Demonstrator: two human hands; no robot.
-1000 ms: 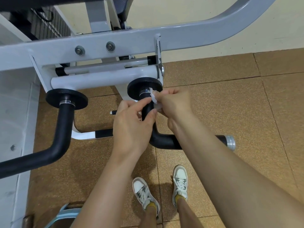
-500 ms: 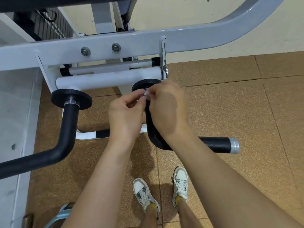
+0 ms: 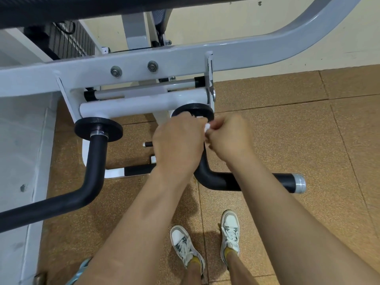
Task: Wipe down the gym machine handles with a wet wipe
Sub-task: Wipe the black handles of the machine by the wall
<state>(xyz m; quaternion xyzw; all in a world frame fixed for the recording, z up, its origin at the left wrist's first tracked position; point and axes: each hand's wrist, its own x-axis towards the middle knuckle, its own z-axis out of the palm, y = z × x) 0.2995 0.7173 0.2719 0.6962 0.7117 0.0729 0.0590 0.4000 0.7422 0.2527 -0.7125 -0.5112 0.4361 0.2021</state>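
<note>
A crumpled white wet wipe (image 3: 207,127) is pinched by left hand (image 3: 178,145) and right hand (image 3: 230,138); the black padded bent handle (image 3: 213,178), its upright previously hidden behind the right, is covered by the left.

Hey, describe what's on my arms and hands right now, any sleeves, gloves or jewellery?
Nothing worn. The left forearm and right forearm are bare, with no sleeves in view. The left hand and right hand have no gloves, and no watch, bracelet or ring shows on the sides facing the camera.
</note>
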